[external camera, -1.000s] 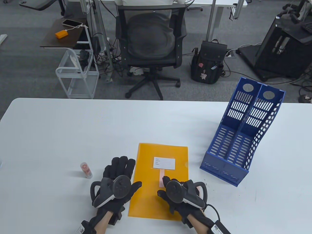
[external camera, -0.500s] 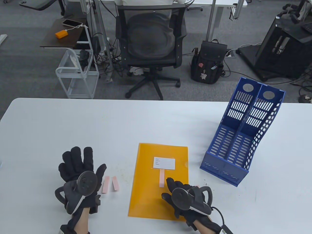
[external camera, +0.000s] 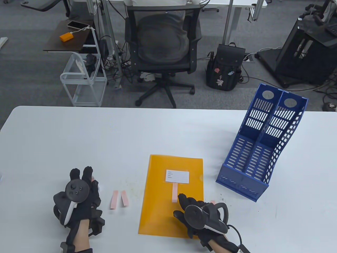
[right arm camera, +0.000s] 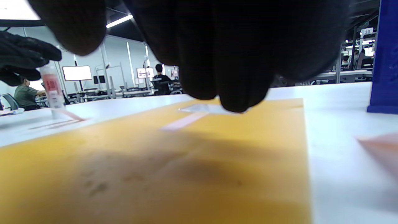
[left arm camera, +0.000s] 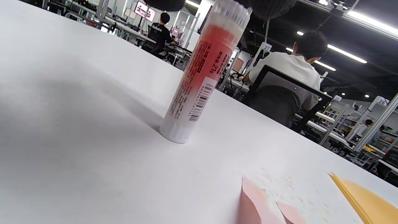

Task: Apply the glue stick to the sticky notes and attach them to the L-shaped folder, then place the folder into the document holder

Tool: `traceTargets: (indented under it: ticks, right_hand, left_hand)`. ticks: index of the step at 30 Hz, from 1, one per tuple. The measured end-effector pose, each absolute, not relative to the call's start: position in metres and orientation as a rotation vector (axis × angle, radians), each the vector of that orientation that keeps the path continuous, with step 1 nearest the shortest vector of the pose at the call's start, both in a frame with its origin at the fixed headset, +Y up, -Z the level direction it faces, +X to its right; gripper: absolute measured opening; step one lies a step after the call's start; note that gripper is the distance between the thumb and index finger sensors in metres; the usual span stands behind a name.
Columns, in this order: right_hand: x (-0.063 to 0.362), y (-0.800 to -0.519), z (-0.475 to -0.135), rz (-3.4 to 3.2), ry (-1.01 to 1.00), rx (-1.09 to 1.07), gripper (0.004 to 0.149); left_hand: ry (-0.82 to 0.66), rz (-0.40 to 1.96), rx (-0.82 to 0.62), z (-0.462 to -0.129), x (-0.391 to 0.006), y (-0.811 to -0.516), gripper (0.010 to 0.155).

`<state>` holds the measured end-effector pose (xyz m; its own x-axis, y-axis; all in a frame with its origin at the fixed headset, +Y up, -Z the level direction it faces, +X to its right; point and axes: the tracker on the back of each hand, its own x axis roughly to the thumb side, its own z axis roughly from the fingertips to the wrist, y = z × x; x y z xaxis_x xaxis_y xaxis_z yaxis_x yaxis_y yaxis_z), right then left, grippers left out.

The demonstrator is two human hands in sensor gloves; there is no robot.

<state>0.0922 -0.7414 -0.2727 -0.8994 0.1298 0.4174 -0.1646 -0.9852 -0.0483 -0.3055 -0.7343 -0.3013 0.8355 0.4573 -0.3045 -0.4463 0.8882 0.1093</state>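
The orange L-shaped folder (external camera: 158, 184) lies flat near the table's front edge, with a white label (external camera: 177, 176) and one pink sticky note (external camera: 174, 191) stuck below it. Two more pink notes (external camera: 119, 199) lie on the table to its left. The glue stick (left arm camera: 202, 71) stands upright at the left, and my left hand (external camera: 83, 175) pinches its cap from above. My right hand (external camera: 184, 201) rests on the folder's lower right with relaxed fingers, its forefinger just beside the stuck note. The blue document holder (external camera: 260, 147) stands at the right.
Another pink note (external camera: 212, 202) lies on the table beside my right hand. Beyond the far table edge are an office chair (external camera: 163, 47), a backpack (external camera: 225, 68) and a small white cart (external camera: 84, 79).
My left hand left the folder's left edge, went left to the glue stick and closed its fingers on the cap, uncovering two pink notes. My right hand drew back slightly from the stuck note.
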Motion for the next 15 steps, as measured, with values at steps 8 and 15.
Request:
traceTargets:
  ticks: [8, 15]
  right_hand:
    - [0.0915, -0.7416, -0.2720, 2.919, -0.109, 0.635, 0.071]
    - [0.0896, -0.7418, -0.2711, 2.923, -0.094, 0.647, 0.071]
  left_hand:
    - [0.345, 0.445, 0.022, -0.3045, -0.3058, -0.7388, 0.057]
    - [0.354, 0.397, 0.059, -0.3066, -0.3047, -0.7361, 0.056]
